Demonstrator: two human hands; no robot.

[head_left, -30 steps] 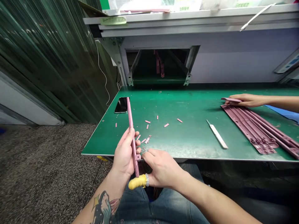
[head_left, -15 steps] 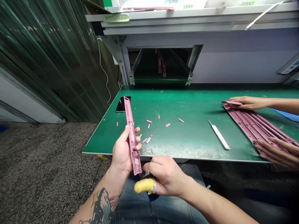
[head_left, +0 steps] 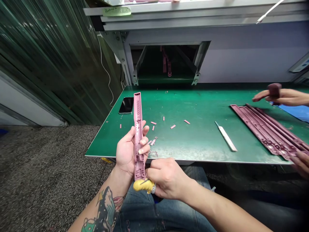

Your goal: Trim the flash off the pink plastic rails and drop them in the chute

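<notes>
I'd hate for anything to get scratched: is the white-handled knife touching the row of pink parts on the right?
Apart. The head view shows bare green tabletop between the white-handled knife and the row of pink parts.

On the table (head_left: pixel 202 135), the phone (head_left: pixel 126 105) lies far left, the knife (head_left: pixel 227 138) near right of centre (most scraps (head_left: pixel 173 126) between them), and the stack (head_left: pixel 263 132) farther right. Beyond the far edge, pieces (head_left: pixel 169 69) lie on the belt (head_left: pixel 152 71).
</notes>
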